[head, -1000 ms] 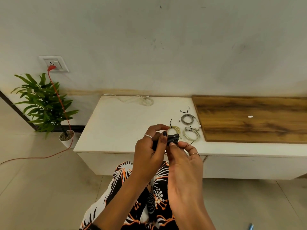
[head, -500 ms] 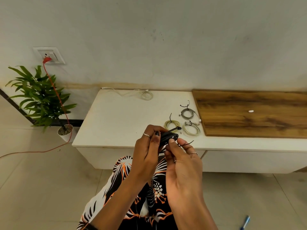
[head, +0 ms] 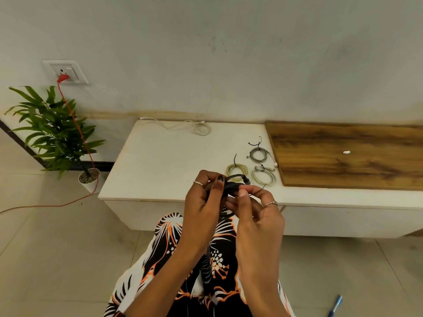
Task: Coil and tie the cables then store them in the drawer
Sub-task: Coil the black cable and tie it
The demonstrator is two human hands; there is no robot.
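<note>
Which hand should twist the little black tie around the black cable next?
Probably the right hand: its fingertips already pinch the thin black tie beside the black cable. The left hand is wrapped around the coil, holding it together, so it seems busy keeping it steady.

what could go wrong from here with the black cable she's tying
1. The black cable is held in the air by both hands, left hand and right hand; if the thin tie slips from the right fingers, the coil could spring loose.
2. The three tied coils lie close behind the hands, so a careless set-down might knock them.
3. The white cable near the wall looks only loosely coiled and could be forgotten.
</note>
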